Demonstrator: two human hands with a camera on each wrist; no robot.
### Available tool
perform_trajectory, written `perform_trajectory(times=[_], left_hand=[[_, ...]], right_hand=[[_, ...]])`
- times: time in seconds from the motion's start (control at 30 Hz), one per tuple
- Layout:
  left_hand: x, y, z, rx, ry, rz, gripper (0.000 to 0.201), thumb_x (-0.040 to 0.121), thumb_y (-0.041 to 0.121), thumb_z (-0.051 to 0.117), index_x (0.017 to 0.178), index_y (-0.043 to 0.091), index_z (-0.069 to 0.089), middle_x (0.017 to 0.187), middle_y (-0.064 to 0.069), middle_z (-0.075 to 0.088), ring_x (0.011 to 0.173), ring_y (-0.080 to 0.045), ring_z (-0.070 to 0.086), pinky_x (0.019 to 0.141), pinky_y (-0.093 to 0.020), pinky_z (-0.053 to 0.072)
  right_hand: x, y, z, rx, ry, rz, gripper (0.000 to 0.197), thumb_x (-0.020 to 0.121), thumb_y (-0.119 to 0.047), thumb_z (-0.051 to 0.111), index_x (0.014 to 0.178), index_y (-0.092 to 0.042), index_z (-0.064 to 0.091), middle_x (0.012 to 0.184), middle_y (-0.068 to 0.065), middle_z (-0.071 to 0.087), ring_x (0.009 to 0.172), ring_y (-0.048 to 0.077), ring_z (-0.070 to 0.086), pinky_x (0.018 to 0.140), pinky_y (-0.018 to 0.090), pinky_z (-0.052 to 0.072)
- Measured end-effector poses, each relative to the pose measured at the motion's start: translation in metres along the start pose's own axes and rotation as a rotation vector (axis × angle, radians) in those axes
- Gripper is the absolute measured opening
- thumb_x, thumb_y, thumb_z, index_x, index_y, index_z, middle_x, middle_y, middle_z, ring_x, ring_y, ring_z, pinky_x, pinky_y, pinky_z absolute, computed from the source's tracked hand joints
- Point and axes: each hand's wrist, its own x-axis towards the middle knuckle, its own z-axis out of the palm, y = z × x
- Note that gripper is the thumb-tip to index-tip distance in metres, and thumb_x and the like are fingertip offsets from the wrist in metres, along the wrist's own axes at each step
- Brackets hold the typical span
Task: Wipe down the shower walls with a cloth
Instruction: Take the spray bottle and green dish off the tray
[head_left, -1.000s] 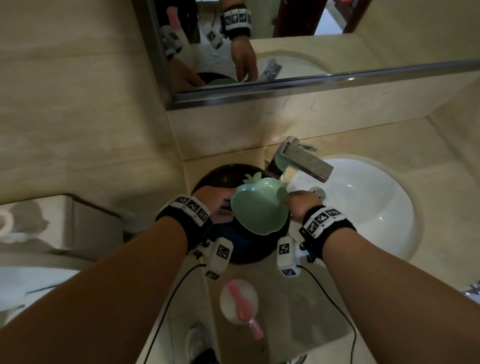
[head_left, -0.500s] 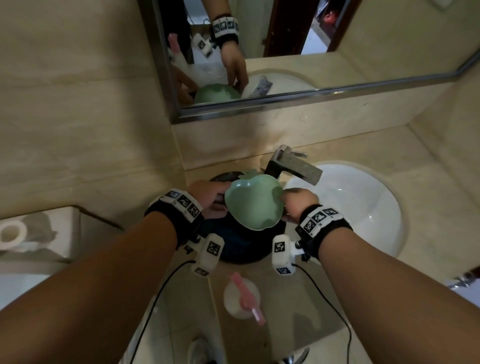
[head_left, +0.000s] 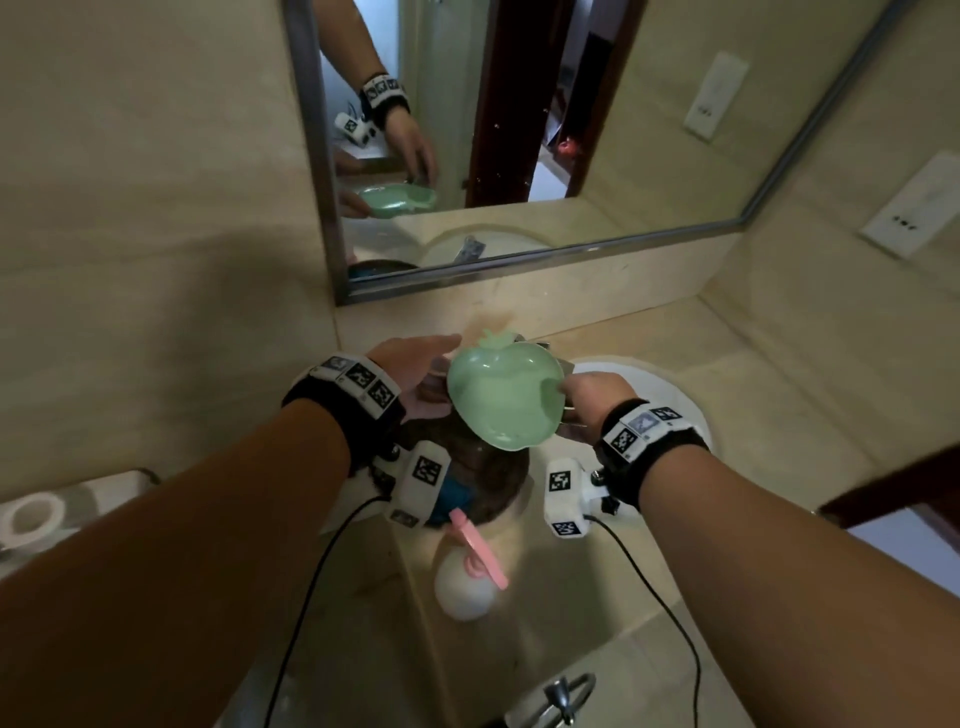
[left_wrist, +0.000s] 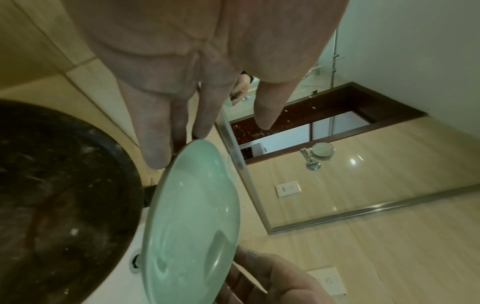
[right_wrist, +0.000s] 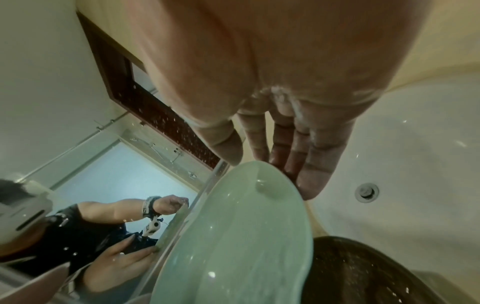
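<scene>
Nearest the person, low on the bench (head_left: 649, 597), stands a white spray bottle (head_left: 465, 587) with a pink trigger, untouched, and just beyond it a dark round basin (head_left: 483, 483) with something blue inside, which may be a cloth, though that cannot be told for certain. Above the basin both hands hold up a pale green apple-shaped dish (head_left: 506, 397), tilted. The right hand (head_left: 592, 397) pinches its near-right rim, thumb on the inner face and the remaining fingers (right_wrist: 309, 164) laid nearly straight along the underside. The left hand (head_left: 415, 374) is at the opposite rim with fingers (left_wrist: 158, 131) extended and only lightly touching the edge, holding nothing else; whether it truly bears any of the dish's weight cannot be told. Behind the dish sits the tap, mostly hidden, and the white sink (head_left: 670, 384); farther back is the mirror (head_left: 571, 130), which reflects the hands and dish. A glass shower screen (right_wrist: 145, 160) shows only as a reflection in the wrist views. By these signs the wiping has not begun: no cloth is in either hand, no shower wall is being touched, and the work at the sink looks like preparation. Left to do, judging so: take up a cloth, go to the shower, and wipe its walls.
</scene>
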Motion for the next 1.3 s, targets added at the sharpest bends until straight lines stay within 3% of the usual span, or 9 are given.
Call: perform_trajectory(times=[0.1, 0.27, 0.53, 0.7, 0.83, 0.93, 1.1, 1.2, 1.3], left_hand=[[-0.026, 0.004, 0.015, 0.002, -0.022, 0.006, 0.039, 0.099, 0.04, 0.07, 0.098, 0.002, 0.061, 0.101, -0.019, 0.063, 0.102, -0.034, 0.062, 0.106, -0.051, 0.052], [-0.059, -0.003, 0.042, 0.002, -0.043, 0.043, 0.038, 0.098, 0.039, 0.071, 0.1, 0.003, 0.06, 0.1, -0.018, 0.061, 0.089, -0.031, 0.062, 0.102, -0.051, 0.055], [-0.088, -0.039, 0.09, -0.025, -0.014, 0.047, 0.038, 0.097, 0.042, 0.071, 0.104, 0.005, 0.066, 0.122, -0.02, 0.067, 0.107, -0.034, 0.067, 0.094, -0.047, 0.058], [-0.097, -0.078, 0.12, -0.037, 0.041, -0.002, 0.047, 0.095, 0.048, 0.072, 0.114, 0.005, 0.065, 0.117, -0.018, 0.071, 0.102, -0.033, 0.07, 0.083, -0.044, 0.061], [-0.096, -0.114, 0.14, -0.09, 0.093, -0.066, 0.044, 0.094, 0.046, 0.074, 0.11, 0.006, 0.067, 0.12, -0.014, 0.071, 0.108, -0.038, 0.069, 0.089, -0.049, 0.061], [-0.09, -0.143, 0.151, -0.043, 0.148, -0.087, 0.047, 0.09, 0.052, 0.075, 0.112, 0.011, 0.068, 0.117, -0.011, 0.072, 0.103, -0.034, 0.071, 0.075, -0.043, 0.063], [-0.078, -0.184, 0.162, -0.028, 0.157, -0.136, 0.036, 0.096, 0.051, 0.069, 0.11, 0.018, 0.071, 0.112, -0.008, 0.074, 0.098, -0.029, 0.072, 0.086, -0.043, 0.063], [-0.068, -0.205, 0.164, -0.032, 0.164, -0.167, 0.04, 0.097, 0.052, 0.068, 0.116, 0.017, 0.069, 0.113, -0.009, 0.073, 0.098, -0.03, 0.073, 0.079, -0.039, 0.061], [-0.055, -0.223, 0.167, -0.048, 0.195, -0.179, 0.038, 0.099, 0.049, 0.066, 0.116, 0.014, 0.069, 0.114, -0.012, 0.072, 0.094, -0.032, 0.07, 0.072, -0.037, 0.059]], right_hand=[[-0.021, -0.003, -0.019, 0.051, 0.028, 0.027, 0.013, 0.096, -0.006, 0.058, 0.103, -0.001, 0.068, 0.105, 0.024, 0.072, 0.097, 0.04, 0.073, 0.081, 0.053, 0.063], [-0.042, 0.006, -0.059, -0.053, -0.037, -0.035, 0.006, 0.096, -0.018, 0.061, 0.09, -0.018, 0.06, 0.114, 0.014, 0.068, 0.106, 0.031, 0.071, 0.087, 0.045, 0.063], [-0.061, 0.035, -0.107, -0.113, -0.071, -0.043, 0.004, 0.095, -0.021, 0.061, 0.093, -0.018, 0.06, 0.117, 0.015, 0.068, 0.096, 0.028, 0.072, 0.072, 0.037, 0.061], [-0.067, 0.063, -0.126, -0.087, -0.037, 0.031, 0.019, 0.096, -0.012, 0.059, 0.106, 0.003, 0.065, 0.105, 0.027, 0.071, 0.094, 0.04, 0.073, 0.083, 0.054, 0.062], [-0.065, 0.096, -0.142, -0.099, -0.069, 0.062, 0.015, 0.098, -0.013, 0.059, 0.103, 0.0, 0.063, 0.104, 0.02, 0.069, 0.093, 0.036, 0.071, 0.083, 0.048, 0.063], [-0.061, 0.125, -0.15, -0.166, -0.143, 0.055, 0.007, 0.099, -0.019, 0.059, 0.101, -0.013, 0.058, 0.111, 0.012, 0.064, 0.1, 0.03, 0.069, 0.085, 0.042, 0.062], [-0.046, 0.163, -0.145, -0.148, -0.093, 0.162, 0.015, 0.096, -0.012, 0.059, 0.091, 0.0, 0.066, 0.097, 0.025, 0.073, 0.089, 0.038, 0.074, 0.083, 0.056, 0.061], [-0.037, 0.181, -0.14, -0.178, -0.126, 0.176, 0.014, 0.096, -0.011, 0.057, 0.095, 0.0, 0.065, 0.096, 0.022, 0.073, 0.087, 0.035, 0.073, 0.08, 0.049, 0.063], [-0.027, 0.195, -0.133, -0.117, -0.096, 0.223, 0.013, 0.093, -0.007, 0.058, 0.092, 0.004, 0.066, 0.097, 0.028, 0.073, 0.091, 0.043, 0.073, 0.084, 0.06, 0.06]])
